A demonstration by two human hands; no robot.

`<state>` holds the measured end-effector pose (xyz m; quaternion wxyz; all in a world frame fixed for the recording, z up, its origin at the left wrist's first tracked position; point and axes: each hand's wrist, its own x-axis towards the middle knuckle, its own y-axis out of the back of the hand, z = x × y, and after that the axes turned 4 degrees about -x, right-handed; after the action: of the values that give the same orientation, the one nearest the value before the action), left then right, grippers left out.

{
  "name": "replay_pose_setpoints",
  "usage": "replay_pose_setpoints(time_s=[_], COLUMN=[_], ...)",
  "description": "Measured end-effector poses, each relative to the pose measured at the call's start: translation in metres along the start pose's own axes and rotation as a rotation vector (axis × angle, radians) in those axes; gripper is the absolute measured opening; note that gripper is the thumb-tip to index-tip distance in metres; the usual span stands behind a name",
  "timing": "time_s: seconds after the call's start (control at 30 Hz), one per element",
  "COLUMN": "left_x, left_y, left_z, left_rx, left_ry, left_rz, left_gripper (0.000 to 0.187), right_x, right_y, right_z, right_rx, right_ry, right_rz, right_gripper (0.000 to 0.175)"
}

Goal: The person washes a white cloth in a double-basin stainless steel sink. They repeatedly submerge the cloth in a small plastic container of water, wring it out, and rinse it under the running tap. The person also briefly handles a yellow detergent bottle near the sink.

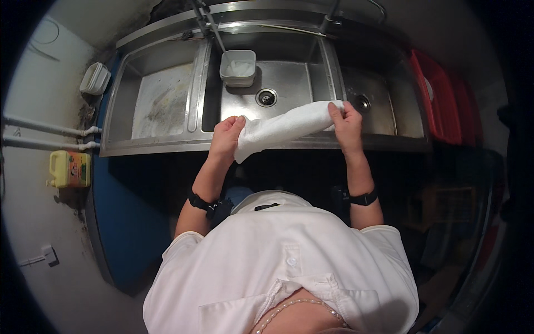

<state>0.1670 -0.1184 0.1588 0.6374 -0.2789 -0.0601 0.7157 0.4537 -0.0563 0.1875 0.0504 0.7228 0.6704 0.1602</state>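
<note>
A folded white cloth (288, 126) stretches between my hands above the front rim of a stainless-steel sink. My left hand (227, 135) grips its left end, thumb on top, and a loose corner hangs below. The right end, held a little higher and farther out, is pinched in my right hand (347, 125). Behind the cloth, in the middle basin (288, 81), stands a square white plastic container (238, 79) with something whitish inside that I cannot make out. A round drain (266, 97) lies between the container and the cloth.
To the left is a stained basin (162, 100); to the right is another basin (375, 112). Stacked white tubs (95, 78) and a yellow jug (70, 169) are at the left wall, near white pipes (46, 125). Red plastic crates (438, 100) stand right. Faucets (204, 18) rise behind.
</note>
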Motion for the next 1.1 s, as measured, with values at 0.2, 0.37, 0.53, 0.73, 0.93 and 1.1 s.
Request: replay_pose_setpoints(time_s=[0.2,0.37,0.53,0.73,0.93,1.1], left_x=[-0.006,0.005,0.023,0.039,0.038,0.028], left_y=[0.035,0.076,0.114,0.157,0.181,0.189], left_z=[0.034,0.073,0.096,0.106,0.096,0.087], left_rx=[-0.069,-0.234,-0.249,-0.356,-0.425,-0.396], left_ry=[-0.050,-0.223,-0.247,-0.208,-0.244,-0.248], left_rz=[0.029,-0.126,-0.029,0.005,0.069,0.216], left_gripper=[0.029,0.040,0.045,0.043,0.043,0.046], right_x=[0.042,0.111,0.220,0.324,0.388,0.414], right_y=[-0.078,-0.150,-0.231,-0.304,-0.365,-0.398], right_z=[-0.024,-0.040,-0.024,0.003,0.039,0.042], right_rx=[-0.364,-0.541,-0.323,0.181,0.405,0.770], right_ry=[0.075,0.270,0.016,-0.431,-0.496,-0.474], right_rz=[-0.291,-0.514,-0.580,-0.595,-0.676,-0.772], right_gripper=[0.031,0.032,0.040,0.084,0.090,0.087])
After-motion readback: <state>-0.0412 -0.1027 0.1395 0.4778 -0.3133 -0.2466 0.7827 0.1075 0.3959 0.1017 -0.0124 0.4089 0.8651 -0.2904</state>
